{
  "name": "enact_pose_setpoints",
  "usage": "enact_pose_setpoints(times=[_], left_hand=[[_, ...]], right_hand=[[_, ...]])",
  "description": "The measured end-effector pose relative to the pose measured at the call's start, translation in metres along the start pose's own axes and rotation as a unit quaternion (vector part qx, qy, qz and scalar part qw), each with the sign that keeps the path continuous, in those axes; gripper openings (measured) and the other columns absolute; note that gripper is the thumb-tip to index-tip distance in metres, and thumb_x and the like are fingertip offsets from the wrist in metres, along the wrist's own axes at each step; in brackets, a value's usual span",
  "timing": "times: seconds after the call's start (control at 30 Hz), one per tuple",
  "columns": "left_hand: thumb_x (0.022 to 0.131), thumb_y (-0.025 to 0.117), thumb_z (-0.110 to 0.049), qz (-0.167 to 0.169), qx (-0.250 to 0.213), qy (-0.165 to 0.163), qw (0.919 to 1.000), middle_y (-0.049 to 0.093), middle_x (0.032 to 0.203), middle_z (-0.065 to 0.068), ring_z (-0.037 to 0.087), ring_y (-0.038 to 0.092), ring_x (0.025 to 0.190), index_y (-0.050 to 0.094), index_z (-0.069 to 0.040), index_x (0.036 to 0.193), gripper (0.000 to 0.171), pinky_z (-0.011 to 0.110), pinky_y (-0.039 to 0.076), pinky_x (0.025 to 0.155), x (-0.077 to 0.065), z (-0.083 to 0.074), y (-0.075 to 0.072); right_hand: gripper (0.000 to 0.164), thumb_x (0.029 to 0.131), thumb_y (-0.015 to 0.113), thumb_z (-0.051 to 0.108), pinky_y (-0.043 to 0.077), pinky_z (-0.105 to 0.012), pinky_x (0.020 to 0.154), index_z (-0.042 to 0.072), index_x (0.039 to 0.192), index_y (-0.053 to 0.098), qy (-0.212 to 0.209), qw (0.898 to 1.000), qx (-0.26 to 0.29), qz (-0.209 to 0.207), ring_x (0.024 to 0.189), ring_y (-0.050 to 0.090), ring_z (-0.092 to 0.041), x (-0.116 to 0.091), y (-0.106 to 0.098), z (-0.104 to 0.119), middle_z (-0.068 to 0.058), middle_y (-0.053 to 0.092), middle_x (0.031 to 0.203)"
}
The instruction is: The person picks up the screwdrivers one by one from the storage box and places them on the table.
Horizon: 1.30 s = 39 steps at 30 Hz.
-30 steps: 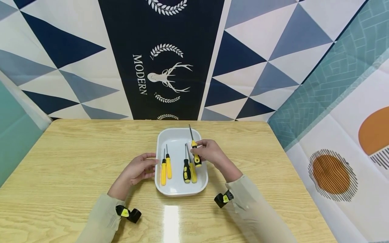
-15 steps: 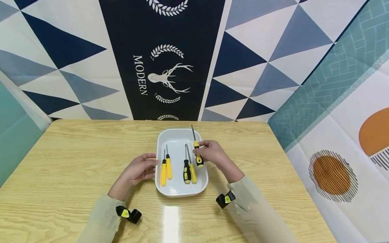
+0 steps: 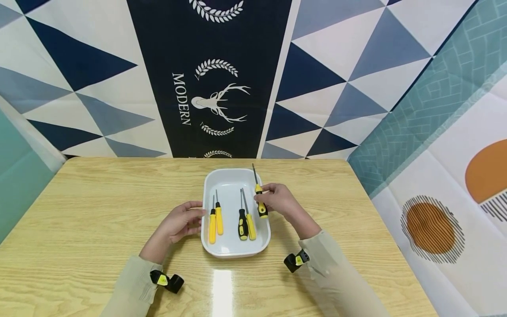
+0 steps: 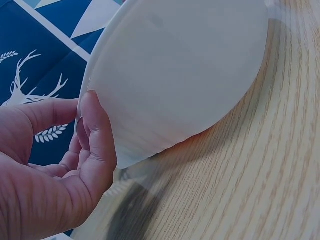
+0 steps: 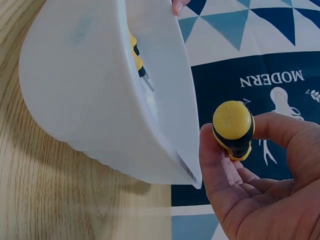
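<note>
My right hand (image 3: 279,200) grips a yellow-and-black screwdriver (image 3: 261,206) by its handle, at the right rim of a white plastic tub (image 3: 235,252). The shaft points toward the back wall. In the right wrist view the handle's yellow butt end (image 5: 232,120) faces the camera, beside the tub's rim. On the tub's left side my left hand (image 3: 183,222) pinches the rim with thumb and fingers. Inside lie two slim yellow screwdrivers (image 3: 212,226) on the left. A black-and-yellow screwdriver (image 3: 243,224) and a yellow screwdriver (image 3: 251,226) lie close together on the right.
The tub stands on a wood-grain table (image 3: 99,211), near its back edge. Behind it hangs a patterned cloth (image 3: 214,53) with triangles and a deer head. Another cloth (image 3: 435,185) with orange shapes hangs on the right.
My right hand has moved slightly to the right with the screwdriver, from over the tub's inside to its right rim. My left hand stays in place on the tub.
</note>
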State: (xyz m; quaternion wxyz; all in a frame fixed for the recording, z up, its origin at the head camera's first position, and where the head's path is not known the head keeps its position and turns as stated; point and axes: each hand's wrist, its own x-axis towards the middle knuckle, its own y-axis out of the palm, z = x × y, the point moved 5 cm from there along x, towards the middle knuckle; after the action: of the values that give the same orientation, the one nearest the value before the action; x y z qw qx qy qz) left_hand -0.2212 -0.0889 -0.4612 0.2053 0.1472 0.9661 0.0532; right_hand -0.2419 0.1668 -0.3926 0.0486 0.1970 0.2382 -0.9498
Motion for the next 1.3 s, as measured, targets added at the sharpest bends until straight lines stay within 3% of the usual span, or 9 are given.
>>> enact_pose_setpoints(times=[0.3, 0.5, 1.3], left_hand=[[0.091, 0.057, -0.013, -0.001, -0.007, -0.003, 1.0000, 0.058, 0.092, 0.003, 0.012, 0.057, 0.077, 0.033, 0.003, 0.136, 0.054, 0.024, 0.056, 0.069, 0.000, 0.001, 0.000], [0.090, 0.058, -0.014, -0.010, -0.005, -0.009, 0.9999, 0.059, 0.094, 0.004, 0.013, 0.058, 0.078, 0.036, 0.001, 0.135, 0.052, 0.025, 0.056, 0.069, -0.001, 0.005, -0.001], [0.092, 0.057, -0.016, 0.003, -0.009, 0.005, 0.9999, 0.059, 0.093, 0.004, 0.011, 0.057, 0.077, 0.032, 0.004, 0.136, 0.055, 0.023, 0.056, 0.068, -0.003, 0.000, 0.002]], right_hand=[[0.044, 0.086, 0.065, 0.020, 0.057, -0.029, 0.073, 0.003, 0.124, 0.052, 0.008, 1.000, 0.002, -0.004, 0.080, 0.062, -0.016, -0.001, -0.001, -0.004, -0.013, 0.060, 0.109], [0.042, 0.086, 0.065, 0.019, 0.057, -0.029, 0.071, 0.002, 0.122, 0.054, 0.001, 1.000, 0.004, -0.005, 0.078, 0.062, -0.015, 0.001, -0.001, -0.008, -0.013, 0.062, 0.106], [0.042, 0.087, 0.063, 0.018, 0.057, -0.033, 0.074, -0.001, 0.123, 0.052, -0.013, 1.000, 0.018, -0.010, 0.076, 0.063, -0.015, -0.001, -0.011, -0.016, -0.015, 0.062, 0.104]])
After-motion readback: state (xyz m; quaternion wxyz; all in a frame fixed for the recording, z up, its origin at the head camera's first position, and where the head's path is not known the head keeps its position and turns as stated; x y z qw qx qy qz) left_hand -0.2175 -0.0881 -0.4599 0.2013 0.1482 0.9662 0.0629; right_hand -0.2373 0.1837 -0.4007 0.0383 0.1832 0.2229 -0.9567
